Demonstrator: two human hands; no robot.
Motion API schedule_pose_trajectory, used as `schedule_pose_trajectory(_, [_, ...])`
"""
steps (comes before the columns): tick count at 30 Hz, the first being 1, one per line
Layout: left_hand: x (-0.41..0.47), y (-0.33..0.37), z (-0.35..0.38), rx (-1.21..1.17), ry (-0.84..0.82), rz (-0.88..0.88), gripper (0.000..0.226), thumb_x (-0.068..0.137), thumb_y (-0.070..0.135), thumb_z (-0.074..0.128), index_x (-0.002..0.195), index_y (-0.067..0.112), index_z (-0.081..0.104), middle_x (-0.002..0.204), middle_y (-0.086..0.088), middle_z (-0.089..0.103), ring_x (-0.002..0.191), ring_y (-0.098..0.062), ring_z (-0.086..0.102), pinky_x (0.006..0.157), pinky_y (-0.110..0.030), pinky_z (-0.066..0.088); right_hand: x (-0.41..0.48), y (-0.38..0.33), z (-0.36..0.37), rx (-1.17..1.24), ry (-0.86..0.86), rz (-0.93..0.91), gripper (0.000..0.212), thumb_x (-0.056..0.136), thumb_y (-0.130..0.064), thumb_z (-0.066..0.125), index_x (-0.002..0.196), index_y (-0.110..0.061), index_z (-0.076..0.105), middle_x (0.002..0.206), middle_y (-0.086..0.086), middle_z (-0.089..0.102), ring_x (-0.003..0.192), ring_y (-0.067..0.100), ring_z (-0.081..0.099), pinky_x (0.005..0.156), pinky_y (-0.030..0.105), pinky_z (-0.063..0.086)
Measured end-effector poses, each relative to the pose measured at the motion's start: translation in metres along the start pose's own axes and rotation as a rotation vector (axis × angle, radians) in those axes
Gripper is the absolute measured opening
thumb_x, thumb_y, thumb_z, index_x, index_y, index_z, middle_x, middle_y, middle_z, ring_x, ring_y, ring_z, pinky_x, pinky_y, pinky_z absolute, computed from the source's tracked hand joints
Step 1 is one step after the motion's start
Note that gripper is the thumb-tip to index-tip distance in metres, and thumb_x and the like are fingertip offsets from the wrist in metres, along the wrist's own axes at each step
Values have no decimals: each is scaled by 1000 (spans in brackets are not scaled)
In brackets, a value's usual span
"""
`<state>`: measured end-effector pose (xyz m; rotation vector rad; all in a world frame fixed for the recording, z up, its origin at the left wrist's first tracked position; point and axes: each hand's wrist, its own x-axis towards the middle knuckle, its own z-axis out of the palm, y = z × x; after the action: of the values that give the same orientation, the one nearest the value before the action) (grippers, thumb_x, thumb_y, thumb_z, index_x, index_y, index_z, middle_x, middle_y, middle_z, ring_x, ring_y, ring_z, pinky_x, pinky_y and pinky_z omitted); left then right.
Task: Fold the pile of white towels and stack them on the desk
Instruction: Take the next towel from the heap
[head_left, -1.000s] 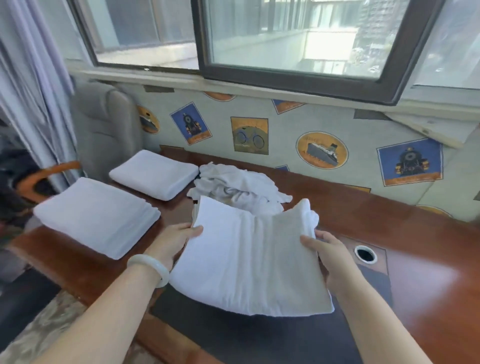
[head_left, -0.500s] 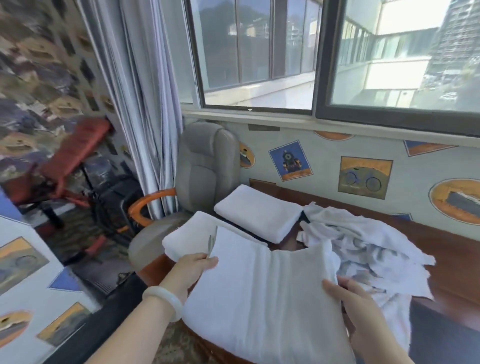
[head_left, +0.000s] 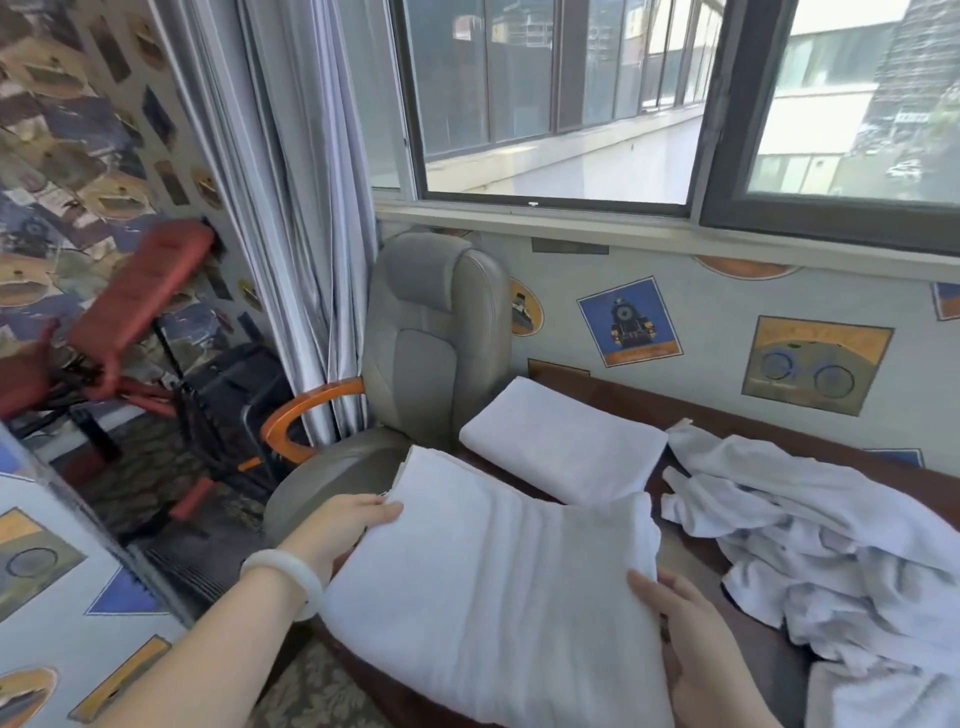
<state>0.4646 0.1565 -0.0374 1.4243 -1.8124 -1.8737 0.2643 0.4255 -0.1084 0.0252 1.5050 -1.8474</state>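
Note:
A folded white towel (head_left: 498, 597) is held over the left end of the brown desk (head_left: 613, 384). My left hand (head_left: 348, 525) grips its left edge and my right hand (head_left: 691, 644) holds its right edge, thumb on top. It covers most of a folded stack underneath, whose far corner (head_left: 431, 462) shows beyond my left hand. A second folded towel stack (head_left: 563, 447) lies further back on the desk. The loose pile of crumpled white towels (head_left: 810, 540) lies to the right.
A grey office chair (head_left: 431, 353) with an orange wooden armrest stands at the desk's left end. Curtains (head_left: 291, 182) hang by the window behind it. A black case and red frame sit on the floor at left.
The held towel has moved left, from the middle of the desk to above the near-left stack. My view has turned left with it, so the chair and curtain have come into view.

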Motion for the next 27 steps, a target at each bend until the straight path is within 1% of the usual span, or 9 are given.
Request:
schedule_pose_trajectory(4, [52, 28, -38, 4, -75, 23, 23, 92, 26, 68, 108, 11, 75, 105, -13, 75, 96, -34, 72, 95, -51, 52, 16, 3, 35, 32, 54, -27, 23, 91, -12, 65, 113, -8, 65, 96, 15, 75, 84, 32, 72, 72, 41, 56])
schedule_pose_trajectory(9, [132, 41, -68, 44, -198, 52, 24, 92, 27, 68, 110, 11, 73, 106, -13, 74, 98, -33, 72, 94, -50, 53, 38, 25, 72, 50, 252, -53, 15, 93, -18, 64, 105, -9, 66, 93, 13, 76, 85, 33, 72, 79, 47, 57])
schedule_pose_trajectory(12, [182, 13, -75, 332, -267, 53, 35, 96, 43, 60, 114, 15, 69, 110, -2, 73, 98, -23, 69, 93, -42, 53, 55, 64, 82, -16, 399, 44, 21, 97, -25, 61, 105, -6, 65, 101, 16, 72, 91, 35, 68, 94, 56, 51])
schedule_pose_trajectory(14, [204, -11, -79, 554, -309, 15, 45, 98, 49, 50, 121, 13, 64, 120, 0, 67, 106, -20, 64, 96, -39, 50, 65, 89, 81, -148, 446, 79, 28, 98, -32, 58, 106, -7, 64, 99, 14, 72, 89, 35, 69, 94, 59, 51])
schedule_pose_trajectory(16, [220, -25, -83, 627, -313, 13, 46, 102, 43, 44, 129, 9, 57, 129, -5, 61, 118, -24, 58, 104, -41, 44, 69, 102, 81, -245, 510, 79, 30, 97, -40, 57, 107, -12, 63, 102, 12, 71, 90, 36, 69, 90, 59, 53])
schedule_pose_trajectory(18, [232, -31, -87, 629, -321, 64, 36, 101, 37, 48, 118, 9, 62, 122, -6, 65, 110, -24, 61, 100, -41, 47, 74, 105, 76, -287, 545, 52, 32, 94, -44, 58, 105, -15, 63, 101, 10, 71, 89, 36, 69, 88, 58, 54])
schedule_pose_trajectory(21, [240, -25, -88, 575, -323, 145, 23, 96, 33, 60, 94, 12, 68, 95, -3, 70, 83, -18, 63, 74, -31, 49, 64, 86, 95, -337, 591, -1, 31, 91, -44, 64, 102, -14, 66, 98, 11, 71, 86, 35, 68, 86, 58, 55])
schedule_pose_trajectory(24, [238, -11, -87, 349, -372, 184, 18, 93, 27, 66, 102, 12, 72, 96, -4, 75, 90, -22, 71, 84, -40, 56, 55, 66, 111, -310, 639, -85, 20, 94, -34, 65, 103, -17, 67, 98, 8, 70, 89, 35, 67, 88, 57, 54])
schedule_pose_trajectory(27, [234, -2, -90, 199, -390, 222, 16, 94, 20, 66, 107, 12, 71, 99, -4, 76, 91, -23, 73, 77, -36, 58, 48, 57, 117, -254, 673, -172, 13, 93, -34, 66, 100, -23, 69, 101, 8, 71, 91, 36, 67, 88, 59, 54])
